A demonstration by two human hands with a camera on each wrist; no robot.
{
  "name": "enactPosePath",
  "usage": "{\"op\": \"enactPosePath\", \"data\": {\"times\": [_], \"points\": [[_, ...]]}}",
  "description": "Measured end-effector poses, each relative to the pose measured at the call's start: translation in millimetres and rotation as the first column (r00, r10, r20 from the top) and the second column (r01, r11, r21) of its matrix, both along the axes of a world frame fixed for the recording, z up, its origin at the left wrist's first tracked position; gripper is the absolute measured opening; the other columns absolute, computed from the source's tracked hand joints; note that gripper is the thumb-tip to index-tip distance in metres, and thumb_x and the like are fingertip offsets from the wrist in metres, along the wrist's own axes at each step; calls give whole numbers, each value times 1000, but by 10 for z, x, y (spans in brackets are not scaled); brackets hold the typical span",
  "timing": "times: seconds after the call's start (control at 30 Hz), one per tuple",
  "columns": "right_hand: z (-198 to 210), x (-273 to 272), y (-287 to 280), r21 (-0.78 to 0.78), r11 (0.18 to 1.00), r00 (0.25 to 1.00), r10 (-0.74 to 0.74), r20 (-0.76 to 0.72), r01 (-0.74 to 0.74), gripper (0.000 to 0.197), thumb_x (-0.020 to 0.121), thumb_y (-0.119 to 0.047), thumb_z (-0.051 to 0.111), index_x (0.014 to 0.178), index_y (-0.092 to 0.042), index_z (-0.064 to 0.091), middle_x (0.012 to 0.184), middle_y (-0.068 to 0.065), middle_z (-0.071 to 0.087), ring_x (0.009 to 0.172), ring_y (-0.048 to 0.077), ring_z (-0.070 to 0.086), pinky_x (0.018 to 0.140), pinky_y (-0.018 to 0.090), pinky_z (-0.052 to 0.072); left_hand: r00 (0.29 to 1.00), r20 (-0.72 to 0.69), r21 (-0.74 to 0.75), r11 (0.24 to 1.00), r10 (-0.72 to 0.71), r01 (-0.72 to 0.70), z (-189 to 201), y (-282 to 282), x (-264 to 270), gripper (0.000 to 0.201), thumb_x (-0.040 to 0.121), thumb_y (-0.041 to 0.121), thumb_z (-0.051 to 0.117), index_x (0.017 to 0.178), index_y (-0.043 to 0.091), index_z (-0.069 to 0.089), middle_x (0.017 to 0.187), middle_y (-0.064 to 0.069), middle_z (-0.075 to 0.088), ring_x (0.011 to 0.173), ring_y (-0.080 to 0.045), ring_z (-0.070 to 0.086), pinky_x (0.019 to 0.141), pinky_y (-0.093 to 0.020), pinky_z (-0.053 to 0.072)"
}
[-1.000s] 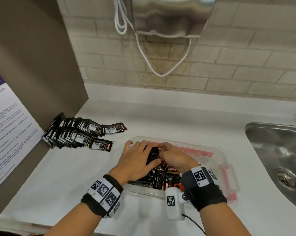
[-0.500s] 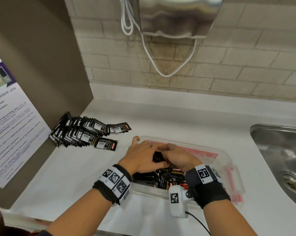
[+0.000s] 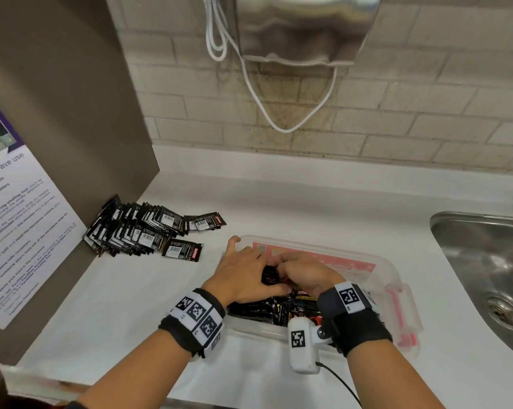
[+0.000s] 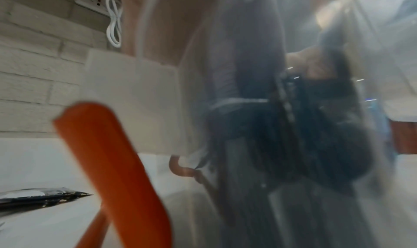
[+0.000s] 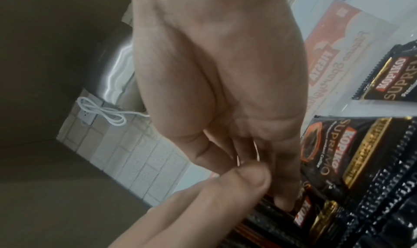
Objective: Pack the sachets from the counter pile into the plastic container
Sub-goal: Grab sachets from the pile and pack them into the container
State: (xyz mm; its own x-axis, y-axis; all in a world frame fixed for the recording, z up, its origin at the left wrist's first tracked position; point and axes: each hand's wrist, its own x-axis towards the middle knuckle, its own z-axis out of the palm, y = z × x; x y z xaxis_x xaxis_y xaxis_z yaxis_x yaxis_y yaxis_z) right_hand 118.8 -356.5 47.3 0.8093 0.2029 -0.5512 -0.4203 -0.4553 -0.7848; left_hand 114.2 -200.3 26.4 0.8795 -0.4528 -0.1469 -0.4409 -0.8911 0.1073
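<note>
A clear plastic container with a pink label on its base sits on the white counter, part filled with black sachets. My left hand and right hand meet inside it and grip a small upright stack of sachets between them. In the right wrist view my right hand curls its fingers down onto the packed sachets, with my left thumb beside it. The counter pile of sachets lies at the left against a brown panel, one loose sachet at its near edge.
A steel sink lies to the right of the container. The brown side panel with a printed notice closes off the left. A hand dryer and its white cable hang on the brick wall. The container's orange latch fills the left wrist view.
Both hands stay together on the sachet stack in the container, which sits slightly lower between them. The pile on the counter is unchanged.
</note>
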Motion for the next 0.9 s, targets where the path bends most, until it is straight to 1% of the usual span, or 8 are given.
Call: {"op": "enactPosePath", "data": {"times": [0.1,0.2,0.33,0.47,0.6,0.73,0.8,0.9], "points": [[-8,5,14,-1,1000,1000,-10,-8,10,34,87,10,41,100,-10,65,107,16,66,104,30,62,96,46,51,1000,-26,-14,1000,12,-12,-10,1,3,98,70,98,17,124,26,55,109,8,63,110,-17,56,117,-51,3],[6,4,22,36,998,999,-43,-16,43,29,92,2,42,100,-9,67,98,10,66,93,24,61,86,42,52,1000,-29,0,1000,12,-12,10,5,-18,103,71,97,18,138,25,49,126,6,62,119,-18,52,118,-54,4],[33,-3,32,92,996,999,-1,-33,4,25,99,-22,46,94,-21,70,79,-6,72,69,7,67,55,21,49,998,-56,-83,996,9,-13,108,65,-40,90,75,93,32,131,26,51,111,10,60,117,-16,48,117,-47,9],[52,29,87,14,995,995,99,10,-99,17,102,-45,47,96,-38,62,95,-14,64,88,6,58,76,26,47,992,-119,-369,929,-37,-9,297,357,51,74,83,76,40,142,32,46,134,10,55,126,-8,40,106,-33,24],[-3,74,97,-70,983,986,169,8,-168,15,94,-46,60,97,-32,60,105,-9,63,94,8,57,77,28,42,991,-19,-595,795,134,-119,318,753,253,34,98,22,47,129,17,61,122,2,60,117,-13,55,102,-36,44],[-58,100,75,-145,959,966,252,54,-242,43,77,-52,78,110,-30,60,114,-5,63,107,14,60,88,32,47,941,-75,-229,913,329,-337,75,1139,438,49,94,3,50,141,15,50,139,-4,50,131,-22,44,111,-42,37],[-62,96,71,-137,956,962,269,51,-260,58,69,-53,83,117,-33,58,116,-6,63,109,14,62,99,36,48,939,-65,-5,940,339,-340,-86,1259,442,59,91,3,52,147,18,41,147,-2,44,136,-22,36,115,-43,30],[-25,73,82,-112,943,947,319,41,-313,73,58,-58,86,123,-43,55,118,-10,60,107,10,61,92,31,51,960,-70,164,952,271,-257,-299,1380,437,74,86,6,56,154,22,30,159,-1,30,148,-21,22,122,-47,12]]}}
